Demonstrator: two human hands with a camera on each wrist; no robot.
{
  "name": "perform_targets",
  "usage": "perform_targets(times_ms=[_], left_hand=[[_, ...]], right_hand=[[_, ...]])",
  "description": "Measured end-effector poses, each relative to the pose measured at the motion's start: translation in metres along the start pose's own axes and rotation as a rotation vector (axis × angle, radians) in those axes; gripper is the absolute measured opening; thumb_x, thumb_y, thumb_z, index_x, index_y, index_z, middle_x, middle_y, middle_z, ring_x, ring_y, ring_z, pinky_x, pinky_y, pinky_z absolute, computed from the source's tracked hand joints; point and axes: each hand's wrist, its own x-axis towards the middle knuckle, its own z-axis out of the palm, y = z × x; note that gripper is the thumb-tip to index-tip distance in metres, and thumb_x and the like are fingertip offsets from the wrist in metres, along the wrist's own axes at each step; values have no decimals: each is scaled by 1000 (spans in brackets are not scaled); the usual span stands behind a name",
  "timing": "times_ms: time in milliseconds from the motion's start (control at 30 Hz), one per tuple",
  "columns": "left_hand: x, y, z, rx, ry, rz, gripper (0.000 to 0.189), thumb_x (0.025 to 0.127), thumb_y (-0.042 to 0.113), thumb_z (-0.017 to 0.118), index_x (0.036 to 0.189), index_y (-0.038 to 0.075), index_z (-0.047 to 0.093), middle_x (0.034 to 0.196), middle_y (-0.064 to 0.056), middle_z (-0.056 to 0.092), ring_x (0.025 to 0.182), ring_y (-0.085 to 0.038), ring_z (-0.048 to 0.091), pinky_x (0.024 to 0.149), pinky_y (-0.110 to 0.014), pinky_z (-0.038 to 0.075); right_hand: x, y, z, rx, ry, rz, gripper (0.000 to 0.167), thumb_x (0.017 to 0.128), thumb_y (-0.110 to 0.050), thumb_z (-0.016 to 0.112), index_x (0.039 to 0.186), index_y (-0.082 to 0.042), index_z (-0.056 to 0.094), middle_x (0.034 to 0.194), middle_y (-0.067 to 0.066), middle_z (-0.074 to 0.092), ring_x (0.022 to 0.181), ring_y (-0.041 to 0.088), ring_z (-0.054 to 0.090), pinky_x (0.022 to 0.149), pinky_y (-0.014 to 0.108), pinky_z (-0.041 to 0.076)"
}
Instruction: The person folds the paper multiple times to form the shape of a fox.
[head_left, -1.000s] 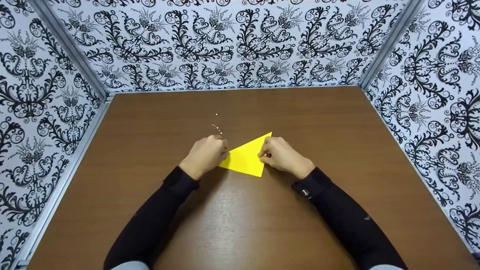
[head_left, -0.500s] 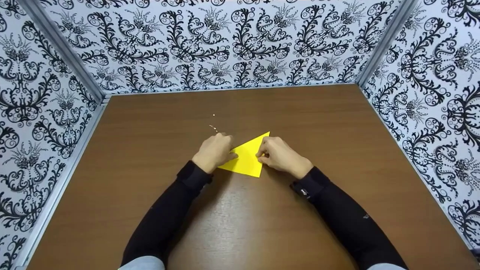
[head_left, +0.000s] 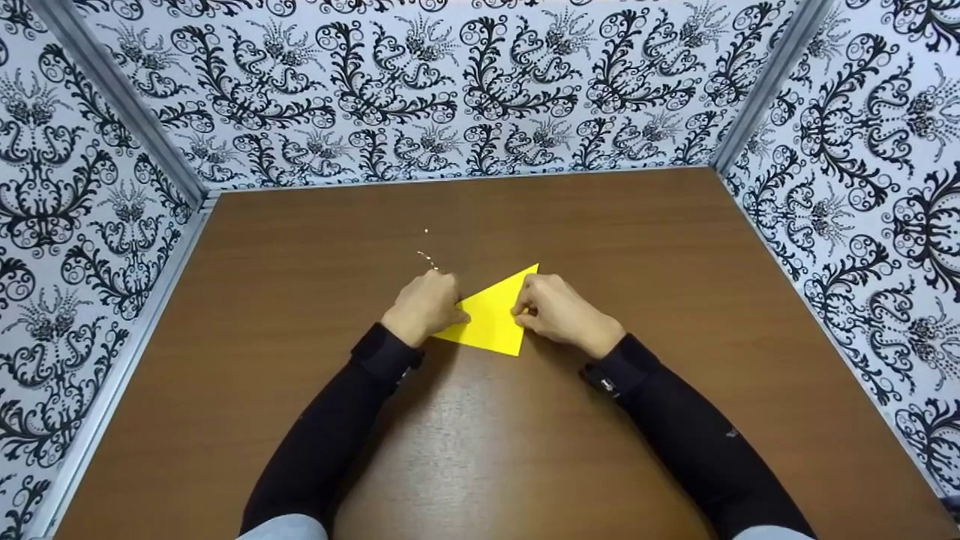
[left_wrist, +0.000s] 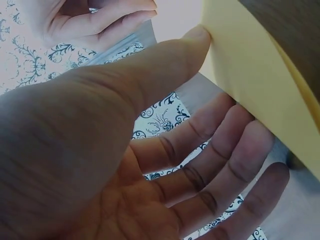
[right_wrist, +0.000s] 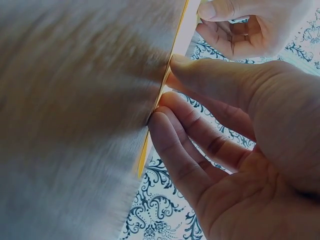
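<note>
Yellow paper (head_left: 491, 322) held from both sides

It lies on our brown table (head_left: 450, 450). Our left hand (head_left: 426, 304), half curled, holds its left end, thumb on top; our right hand (head_left: 561, 311), fingers drawn in, pinches its right edge.

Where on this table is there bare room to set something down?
The table shows bare wood between the left sleeve and left wall, between the right sleeve and right wall, between both sleeves, and along the rear wall, behind some white specks. It is crowded at the yellow paper, between the left hand and right hand.
</note>
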Motion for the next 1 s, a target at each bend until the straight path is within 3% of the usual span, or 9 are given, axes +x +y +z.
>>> perform_targets(times_ms=[533, 767, 1000], left_hand=[[1, -6, 2, -32, 26, 11, 32, 99, 34, 98, 105, 6, 83, 99, -9, 82, 88, -27, 76, 80, -44, 63], [3, -9, 2, -66, 27, 19, 27, 100, 30, 96, 98, 7, 83, 92, -8, 79, 80, -24, 68, 72, -37, 52], [3, -13, 2, -86, 19, 29, 23, 102, 27, 94, 103, 6, 84, 99, -11, 83, 85, -25, 72, 77, -37, 57]], right_hand=[[-1, -1, -1, 25, -28, 34, 9, 100, 0, 88, 109, 1, 91, 107, 16, 78, 95, 32, 74, 82, 40, 64], [-1, 1, 0, 17, -32, 25, 10, 101, -1, 88, 110, 0, 91, 107, 16, 79, 96, 31, 75, 84, 42, 67], [1, 3, 0, 27, -33, 25, 10, 100, -1, 88, 110, 0, 91, 105, 16, 80, 95, 32, 75, 83, 42, 66]])
